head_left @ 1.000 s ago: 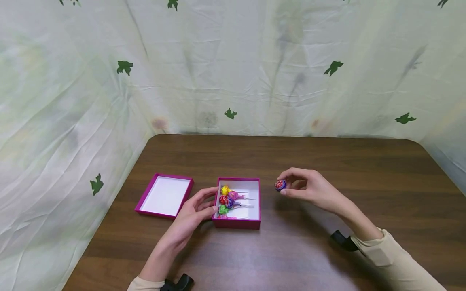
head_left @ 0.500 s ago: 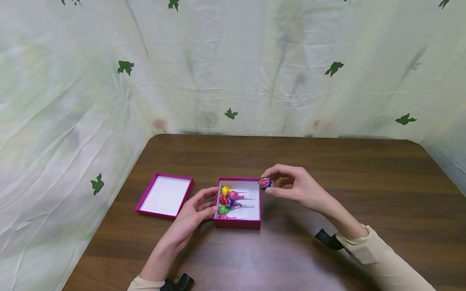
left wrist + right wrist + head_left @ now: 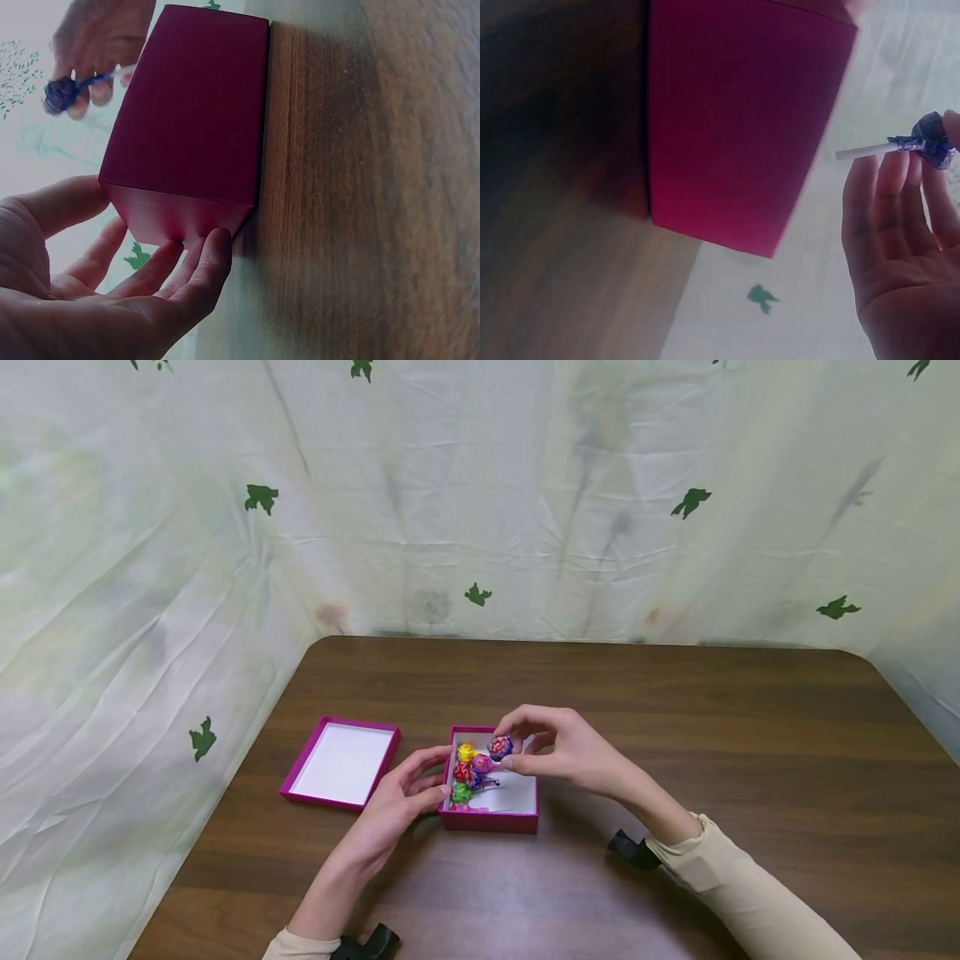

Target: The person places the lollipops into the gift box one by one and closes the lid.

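Note:
My right hand (image 3: pixel 566 750) pinches a lollipop (image 3: pixel 499 747) in a blue-purple wrapper with red on it, above the magenta box (image 3: pixel 491 823). In the right wrist view its white stick (image 3: pixel 864 151) points toward the box, apart from it. Inside the box lie several wrapped lollipops, among them a yellow one (image 3: pixel 466 752), a pink one (image 3: pixel 482 763), a red one (image 3: pixel 462 772) and a green one (image 3: pixel 461 792). My left hand (image 3: pixel 392 795) rests its fingertips against the box's left side; the left wrist view shows them touching the end wall (image 3: pixel 180 214).
The box's lid (image 3: pixel 341 763), white inside with a magenta rim, lies on the wooden table (image 3: pixel 720 718) left of the box. A pale curtain (image 3: pixel 555 502) with green leaf shapes hangs behind the table.
My right hand has moved left with the lollipop, from the table area right of the box to above its inside. My left hand and the box have stayed put.

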Tool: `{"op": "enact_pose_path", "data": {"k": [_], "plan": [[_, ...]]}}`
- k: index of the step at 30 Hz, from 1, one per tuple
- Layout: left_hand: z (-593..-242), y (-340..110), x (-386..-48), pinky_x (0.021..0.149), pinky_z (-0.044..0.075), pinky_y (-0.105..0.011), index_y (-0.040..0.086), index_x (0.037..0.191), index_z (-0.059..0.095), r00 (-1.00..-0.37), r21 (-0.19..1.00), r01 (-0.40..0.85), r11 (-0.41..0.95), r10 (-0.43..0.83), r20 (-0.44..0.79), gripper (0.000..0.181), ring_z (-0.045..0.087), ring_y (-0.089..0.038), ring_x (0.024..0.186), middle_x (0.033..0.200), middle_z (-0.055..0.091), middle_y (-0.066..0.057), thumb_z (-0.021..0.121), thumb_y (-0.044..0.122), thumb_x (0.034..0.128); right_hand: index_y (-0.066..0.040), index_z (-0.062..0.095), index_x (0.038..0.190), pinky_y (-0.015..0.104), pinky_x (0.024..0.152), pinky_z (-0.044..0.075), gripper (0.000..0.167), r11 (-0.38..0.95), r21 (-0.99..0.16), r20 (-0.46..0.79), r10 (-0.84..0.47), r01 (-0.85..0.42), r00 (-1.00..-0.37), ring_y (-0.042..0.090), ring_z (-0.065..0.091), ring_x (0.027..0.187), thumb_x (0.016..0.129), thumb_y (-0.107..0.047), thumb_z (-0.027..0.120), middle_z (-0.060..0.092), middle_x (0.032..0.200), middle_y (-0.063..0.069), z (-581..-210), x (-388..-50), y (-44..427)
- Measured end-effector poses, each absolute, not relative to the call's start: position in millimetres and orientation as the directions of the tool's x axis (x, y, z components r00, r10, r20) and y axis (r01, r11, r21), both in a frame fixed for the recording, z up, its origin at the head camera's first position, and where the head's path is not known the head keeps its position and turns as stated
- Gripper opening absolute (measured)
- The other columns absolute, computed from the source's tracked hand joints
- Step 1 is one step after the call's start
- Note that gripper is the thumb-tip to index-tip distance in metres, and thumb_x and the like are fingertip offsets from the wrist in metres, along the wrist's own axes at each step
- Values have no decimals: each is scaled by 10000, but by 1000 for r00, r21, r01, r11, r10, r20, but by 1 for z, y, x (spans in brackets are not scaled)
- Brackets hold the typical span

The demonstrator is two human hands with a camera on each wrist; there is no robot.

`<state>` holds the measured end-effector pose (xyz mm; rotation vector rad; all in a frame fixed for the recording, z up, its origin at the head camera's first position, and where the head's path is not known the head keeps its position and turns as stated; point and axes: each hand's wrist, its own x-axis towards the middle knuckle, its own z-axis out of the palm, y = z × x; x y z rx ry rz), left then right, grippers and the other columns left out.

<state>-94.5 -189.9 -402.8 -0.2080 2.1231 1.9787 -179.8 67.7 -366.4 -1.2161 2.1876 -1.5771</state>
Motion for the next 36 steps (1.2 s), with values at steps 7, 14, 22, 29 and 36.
{"op": "enact_pose_path", "data": {"k": [7,14,22,29,36], "plan": [[-403,-190,-94,1002,454,-472,196,1397,528,-964,965,-254,67,66,-259,486,481,-318,1291,1463,463,-69,650,85,939,-224,687,1077,393,727,539,257,179,-821,241,-753,-542,-613,125,619,820,844,-236,796,671,919,-83,-378,-187,54],[-403,-190,-94,1001,456,-466,197,1398,528,-964,965,-252,67,71,-257,488,479,-314,1295,1465,459,-64,650,84,940,-213,685,1064,435,759,531,253,260,-771,174,-792,-582,-585,100,615,848,839,-222,800,663,945,-136,-386,-190,48],[-404,-190,-94,998,459,-468,206,1396,527,-964,966,-251,68,70,-255,491,473,-321,1300,1468,453,-63,655,85,938,-241,703,1061,275,686,518,256,363,-704,82,-812,-610,-578,22,619,763,825,-235,801,664,871,-190,-392,-190,45],[-404,-190,-95,993,463,-467,207,1392,529,-964,965,-252,66,71,-256,488,472,-327,1301,1467,457,-71,655,88,936,-229,691,985,248,680,509,230,407,-642,77,-810,-650,-582,23,617,750,790,-247,811,652,814,-170,-394,-187,41],[-404,-190,-94,992,464,-464,198,1398,526,-965,967,-247,65,70,-251,496,479,-326,1292,1463,462,-74,653,77,934,-252,687,922,271,760,462,220,456,-551,66,-811,-699,-581,-17,590,708,764,-307,831,625,739,-194,-393,-184,37]]}}
